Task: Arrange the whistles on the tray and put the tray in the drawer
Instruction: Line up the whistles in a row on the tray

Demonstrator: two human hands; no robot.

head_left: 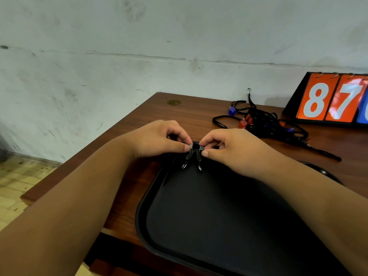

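Brown wood-grain table (139,120) stands against a scuffed white wall, with pale yellow floor tiles (16,182) visible at far left. A small round brass disc (173,102) is set into the tabletop near its far edge.

The left hand (157,138) pinches the left black plastic whistle (188,154) by its mouthpiece, between thumb and forefinger, remaining fingers curled. Just beside it, the right hand (233,148) pinches the right black plastic whistle (199,156) in the same manner. Both whistles sit at the far rim of the black rectangular plastic tray (199,216), bodies close together (whether they touch cannot be determined), each with a small metal split ring (183,166) at its near end.

The tray lies flat on the table, its near edge overhanging the table front.

Right of the hands, a tangled pile of whistles on black cords (264,122) rests on the table, including a blue whistle (232,111) and a red whistle (243,123). At far right, a black flip scoreboard with orange number cards (328,100) shows 8 and 7.
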